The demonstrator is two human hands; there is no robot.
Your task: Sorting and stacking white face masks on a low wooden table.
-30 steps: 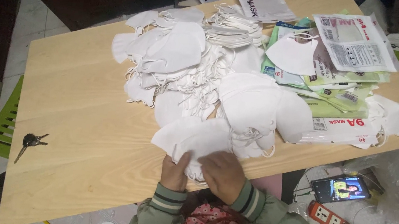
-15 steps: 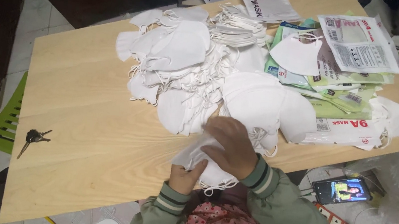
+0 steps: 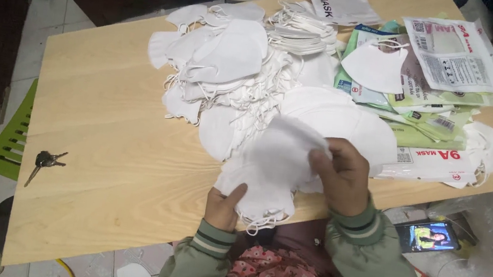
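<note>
Both hands are gripping a white mask (image 3: pixel 275 160) at the bench's (image 3: pixel 108 160) near edge: left hand (image 3: pixel 224 207) pinching its bottom, right hand (image 3: pixel 341 174) clasping its top. Keeping it taut and clear of the pile (image 3: pixel 235 75) should be helping.

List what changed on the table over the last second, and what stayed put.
The right hand, which lay flat on the white face masks near the table edge, rose and now pinches the top mask, peeling it up. The left hand kept its grip on the bunch's lower edge. The mask pile, the packets, the keys and the phone on the floor stayed put.
</note>
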